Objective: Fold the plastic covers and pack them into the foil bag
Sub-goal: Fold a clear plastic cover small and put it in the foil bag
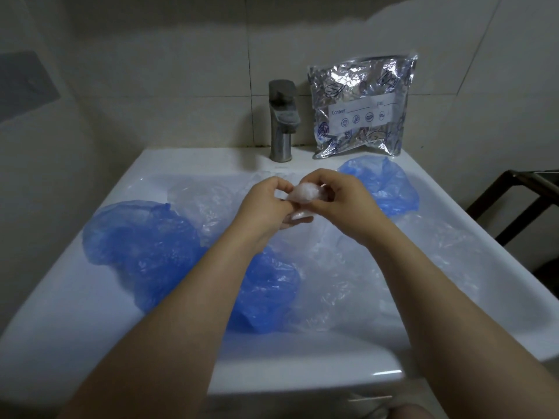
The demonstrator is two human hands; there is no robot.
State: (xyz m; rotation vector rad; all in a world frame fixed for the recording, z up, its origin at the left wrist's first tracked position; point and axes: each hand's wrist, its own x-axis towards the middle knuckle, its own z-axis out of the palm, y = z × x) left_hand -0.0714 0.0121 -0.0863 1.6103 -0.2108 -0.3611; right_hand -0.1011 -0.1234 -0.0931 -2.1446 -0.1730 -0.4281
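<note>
A small bunched clear plastic cover point(305, 193) is held above the sink between my left hand point(266, 204) and my right hand point(338, 198), both pinching it. Loose covers lie in the white sink point(90, 297): a large blue cover point(142, 240) at the left, a second blue cover point(266, 294) under my left forearm, a third blue cover point(384, 182) at the back right, and clear covers point(363, 276) spread on the right and a clear cover point(205, 204) in the middle. The silver foil bag point(360, 107) stands upright against the wall tiles behind the sink.
A metal tap point(282, 119) stands at the back of the sink, left of the foil bag. A dark wooden frame point(514, 201) is at the far right beyond the sink's edge. Tiled walls close in behind and at the left.
</note>
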